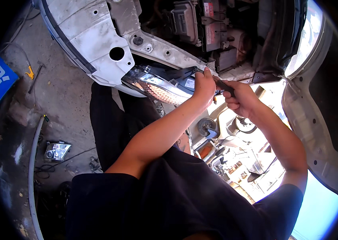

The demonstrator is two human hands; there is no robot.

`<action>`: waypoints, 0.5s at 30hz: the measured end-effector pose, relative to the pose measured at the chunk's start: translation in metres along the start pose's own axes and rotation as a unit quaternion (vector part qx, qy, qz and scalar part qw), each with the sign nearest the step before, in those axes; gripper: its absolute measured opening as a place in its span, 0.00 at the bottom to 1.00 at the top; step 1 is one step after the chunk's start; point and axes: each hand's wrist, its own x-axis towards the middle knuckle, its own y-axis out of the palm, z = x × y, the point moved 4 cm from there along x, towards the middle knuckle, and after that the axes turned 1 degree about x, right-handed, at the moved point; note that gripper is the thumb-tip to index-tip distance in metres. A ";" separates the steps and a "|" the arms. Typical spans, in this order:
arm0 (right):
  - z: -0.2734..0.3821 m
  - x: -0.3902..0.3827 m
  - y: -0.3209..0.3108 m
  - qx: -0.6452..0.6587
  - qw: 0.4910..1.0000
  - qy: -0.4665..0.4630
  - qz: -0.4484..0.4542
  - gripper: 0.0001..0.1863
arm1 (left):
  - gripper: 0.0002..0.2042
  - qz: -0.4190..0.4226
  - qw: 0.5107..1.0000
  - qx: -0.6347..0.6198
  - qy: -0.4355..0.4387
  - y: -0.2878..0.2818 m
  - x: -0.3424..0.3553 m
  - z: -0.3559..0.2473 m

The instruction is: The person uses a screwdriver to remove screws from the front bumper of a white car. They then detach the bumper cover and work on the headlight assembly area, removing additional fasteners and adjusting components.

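Observation:
A headlight [163, 91] with a clear lens and black housing sits in the front corner of a white car body [85, 44]. At the housing's right end, my left hand [204, 89] is closed with the thumb up; what its fingers grip, if anything, is hidden. Just to its right, my right hand [241, 98] is wrapped round a dark-handled tool [225, 86]. This handle points toward my left hand, and the tool's working end is hidden behind my fingers.
The engine bay holds a battery [212, 28] and a boxy unit [185, 22]. On the floor at left lie another lamp [58, 151], a hammer [36, 77] and a grey hose [33, 172]. A blue sign [1, 82] stands at far left. A raised panel [317, 120] borders the right.

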 end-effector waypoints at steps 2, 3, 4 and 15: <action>-0.008 -0.001 -0.006 -0.084 0.996 0.001 -0.009 0.16 | 0.15 0.000 1.000 -0.017 -0.012 -0.001 0.000 0.005; -0.007 0.001 -0.003 -0.307 0.942 -0.130 -0.044 0.12 | 0.15 -0.013 1.000 0.012 -0.005 -0.003 0.001 0.006; -0.003 -0.006 0.002 -0.521 0.788 -0.302 -0.129 0.12 | 0.15 -0.019 0.999 0.033 0.013 -0.004 0.003 0.005; -0.010 0.002 -0.004 -0.367 0.869 -0.307 -0.125 0.16 | 0.16 -0.008 0.999 -0.037 -0.017 -0.006 0.000 0.003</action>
